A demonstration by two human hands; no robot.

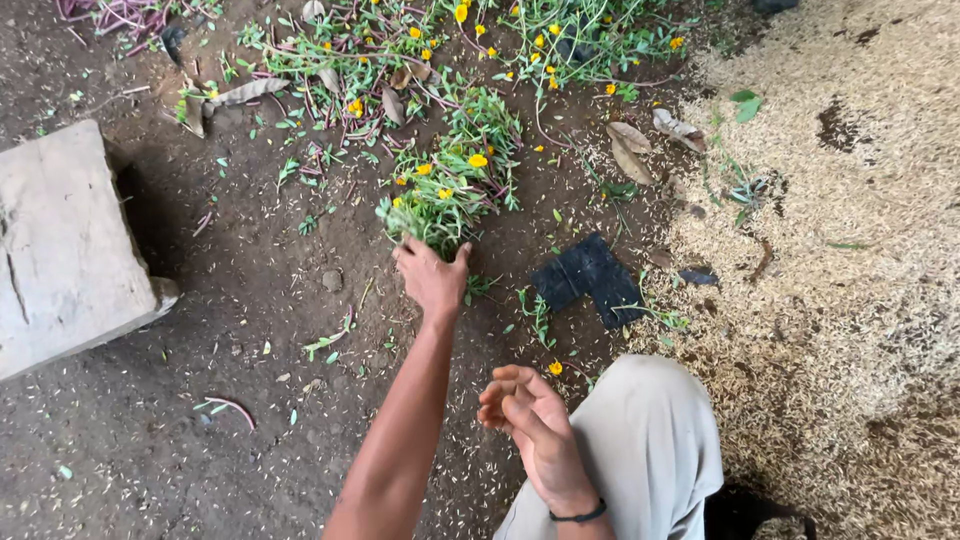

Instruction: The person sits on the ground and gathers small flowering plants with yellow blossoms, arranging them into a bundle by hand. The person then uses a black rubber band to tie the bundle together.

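Here your left hand (pixel 432 278) is gripping the soft, light flowering stems (pixel 450 190) at their base; right hand (pixel 530 425) is hanging loosely curled, empty.

No pkgs, labels, signs or screens (none visible).

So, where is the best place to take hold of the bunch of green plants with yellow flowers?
Probably at the near end of the bunch, where the stems gather narrow and the left hand already closes on them. Come from below, on the person's side: the leafy, flowering tops fan out away and would likely crush or slip.
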